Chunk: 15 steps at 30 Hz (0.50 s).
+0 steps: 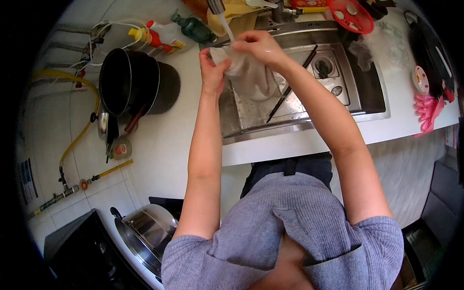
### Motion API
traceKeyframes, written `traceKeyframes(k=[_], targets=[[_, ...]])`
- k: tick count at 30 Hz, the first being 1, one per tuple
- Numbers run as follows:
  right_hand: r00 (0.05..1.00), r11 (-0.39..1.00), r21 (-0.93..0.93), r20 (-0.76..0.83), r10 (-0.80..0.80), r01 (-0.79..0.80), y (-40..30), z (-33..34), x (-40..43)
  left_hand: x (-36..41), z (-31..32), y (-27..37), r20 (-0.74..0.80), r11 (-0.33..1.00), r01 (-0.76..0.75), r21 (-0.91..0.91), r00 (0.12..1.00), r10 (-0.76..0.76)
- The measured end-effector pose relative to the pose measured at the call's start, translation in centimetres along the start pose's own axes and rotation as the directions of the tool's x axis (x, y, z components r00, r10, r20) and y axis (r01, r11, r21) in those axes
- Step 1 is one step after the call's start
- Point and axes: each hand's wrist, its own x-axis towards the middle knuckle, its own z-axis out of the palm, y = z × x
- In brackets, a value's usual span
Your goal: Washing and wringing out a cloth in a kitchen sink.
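A wet, pale cloth [253,78] hangs over the left side of a stainless-steel sink [250,121]. My left hand [214,72] pinches its left edge between thumb and fingers. My right hand [261,49] grips the upper edge on the other side. From the faucet spout [216,6] a stream of water runs down onto the cloth between my hands. Dark chopsticks [278,105] lie slantwise in the sink, partly hidden by the cloth and my right forearm. A metal spoon [336,90] rests near the drain [323,68].
Dark pots [117,83] stand on the counter [174,119] at left, with bottles [194,27] behind. A red strainer basket [353,18] sits at the sink's back right corner. Pink rubber gloves [427,112] and a small bowl [420,79] lie at far right.
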Motion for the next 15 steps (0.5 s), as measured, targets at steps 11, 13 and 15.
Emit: traceKeyframes(k=[11,13,15], targets=[[0.984,0.986,0.018,-0.072,0.166,-0.165,-0.4,-2.4,-1.1,-0.9,1.2,-0.8,0.131,0.928,0.368,0.056,0.919,-0.372],[0.980,0.983,0.018,-0.078,0.182,-0.181,-0.9,-2.7,-1.3,-0.9,1.1,-1.3,0.075,0.902,0.413,0.125,0.903,-0.424],[0.975,0.979,0.017,-0.095,0.202,-0.202,-1.0,-3.0,-1.5,-1.2,2.0,-1.4,0.016,0.942,0.325,0.078,0.945,-0.327]])
